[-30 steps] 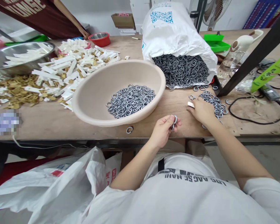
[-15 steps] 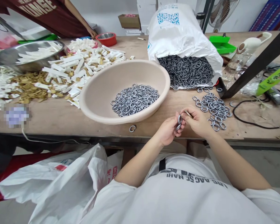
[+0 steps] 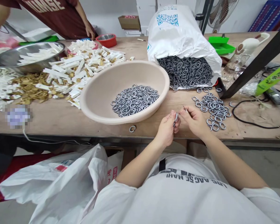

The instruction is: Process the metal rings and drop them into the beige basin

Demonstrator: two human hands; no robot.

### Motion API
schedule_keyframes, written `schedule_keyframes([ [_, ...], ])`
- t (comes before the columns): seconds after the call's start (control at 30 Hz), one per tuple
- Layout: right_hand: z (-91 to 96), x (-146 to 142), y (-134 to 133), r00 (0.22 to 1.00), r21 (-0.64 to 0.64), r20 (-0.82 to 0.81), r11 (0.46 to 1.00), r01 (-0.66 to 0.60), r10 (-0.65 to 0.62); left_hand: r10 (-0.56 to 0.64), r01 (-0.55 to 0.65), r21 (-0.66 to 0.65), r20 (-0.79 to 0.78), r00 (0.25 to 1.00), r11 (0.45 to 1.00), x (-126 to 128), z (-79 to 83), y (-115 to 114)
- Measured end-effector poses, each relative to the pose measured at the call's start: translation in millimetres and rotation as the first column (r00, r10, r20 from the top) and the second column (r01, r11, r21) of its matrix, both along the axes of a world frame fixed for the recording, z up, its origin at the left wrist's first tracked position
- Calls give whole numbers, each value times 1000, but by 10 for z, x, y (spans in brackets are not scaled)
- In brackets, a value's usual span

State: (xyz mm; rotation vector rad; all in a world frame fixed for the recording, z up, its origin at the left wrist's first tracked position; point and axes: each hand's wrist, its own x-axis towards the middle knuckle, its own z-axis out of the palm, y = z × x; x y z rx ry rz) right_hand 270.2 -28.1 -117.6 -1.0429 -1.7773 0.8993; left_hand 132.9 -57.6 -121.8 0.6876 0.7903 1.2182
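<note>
My left hand (image 3: 167, 128) is closed around dark metal rings (image 3: 175, 118), in front of the beige basin. Close on its right, my right hand (image 3: 194, 122) pinches a thin, pointed tool (image 3: 185, 109) whose exact kind I cannot make out. A small gap shows between the two hands. Many similar rings (image 3: 136, 99) lie heaped inside the beige basin (image 3: 91, 112). Right of my hands is a loose pile of rings (image 3: 213, 109) on the wooden table (image 3: 144, 127). One single ring (image 3: 132, 128) rests by the table's front edge.
Behind the basin, a white sack (image 3: 177, 40) spills rings from its mouth. White and tan pieces (image 3: 72, 68) spread at left beside a steel bowl (image 3: 11, 67). A dark metal post (image 3: 252, 62) slants at right near a black cable (image 3: 254, 126). A co-worker's hand (image 3: 90, 32) is at the back.
My hands have moved slightly apart, and my left hand has turned so that less of the rings shows. The co-worker's arm at the back left has shifted a little.
</note>
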Motion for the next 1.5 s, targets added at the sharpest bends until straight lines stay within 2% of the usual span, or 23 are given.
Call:
schedule_keyframes([
  [0.07,15,31,-66,972,180,229,984,8,-50,41,-40,-21,15,999,999,-1,4,0],
  [0.13,41,47,-147,909,296,402,955,-17,-108,71,-71,-42,19,997,997,5,-6,-3],
  [0.3,120,37,-254,816,399,541,916,-37,-203,118,-116,-88,7,993,989,17,-35,-7],
  [0.5,151,35,-257,774,370,608,926,-80,-176,126,-126,-89,-1,992,988,9,-24,-5],
  [0.57,151,27,-262,789,348,597,933,-90,-146,112,-112,-78,0,994,991,13,-32,-7],
  [0.67,103,38,-214,853,255,519,961,-105,-44,82,-82,-50,-14,997,995,22,-51,-33],
  [0.73,31,96,-102,896,164,444,984,-70,-11,18,-19,-17,-24,1000,1000,23,-52,-68],
  [0.8,-49,212,85,899,96,429,994,48,-84,-58,59,24,-24,998,998,13,-40,-102],
  [0.87,-103,366,326,827,88,515,973,212,-226,-87,88,51,-22,996,995,-13,-25,-111],
  [0.93,-110,513,582,691,157,631,930,331,-352,-62,63,45,-27,998,997,-50,-23,-87],
  [1.0,-85,605,818,550,231,725,899,373,-415,-37,37,6,-35,999,999,-88,-40,-42],
  [1.1,-52,606,1078,408,243,831,907,343,-377,-35,34,-61,-16,999,998,-134,-90,23],
  [1.17,-56,557,1171,369,239,862,920,312,-349,-37,37,-89,4,999,995,-164,-122,52],
  [1.3,-105,497,1193,342,263,876,931,253,-340,-9,12,-136,26,1000,991,-238,-152,109],
  [1.4,-137,503,1162,360,269,871,937,222,-335,14,4,-189,95,995,982,-281,-142,170],
  [1.5,-140,520,1193,377,274,852,924,268,-362,8,31,-222,173,985,975,-289,-114,223],
])
